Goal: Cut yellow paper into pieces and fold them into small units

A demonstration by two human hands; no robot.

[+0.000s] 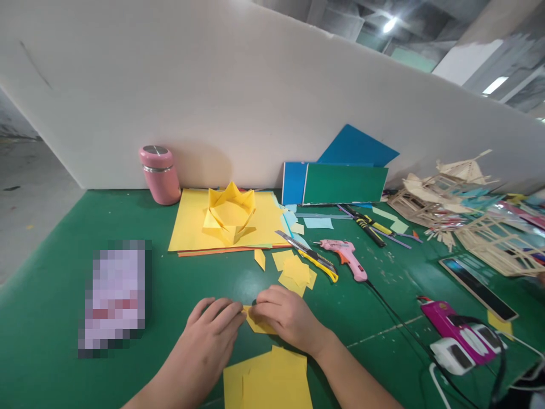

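Note:
A small folded piece of yellow paper (263,326) lies low over the green table between my hands. My left hand (210,338) has its fingers closed at the paper's left corner, with the thumb hidden. Bent over the paper's upper edge are the closed fingers of my right hand (292,319), which cover part of it. Just below, a stack of yellow paper sheets (272,383) rests near the front edge. Beyond my hands, a pointed yellow paper ring (232,211), folded like a crown, sits on larger yellow sheets (187,224).
Small yellow paper squares (296,271), a yellow utility knife (315,260) and a pink glue gun (347,257) lie beyond my right hand. A magenta power strip (457,329) with cables is at right. A pink flask (160,176) stands against the white partition. Wooden stick models (494,238) occupy the far right.

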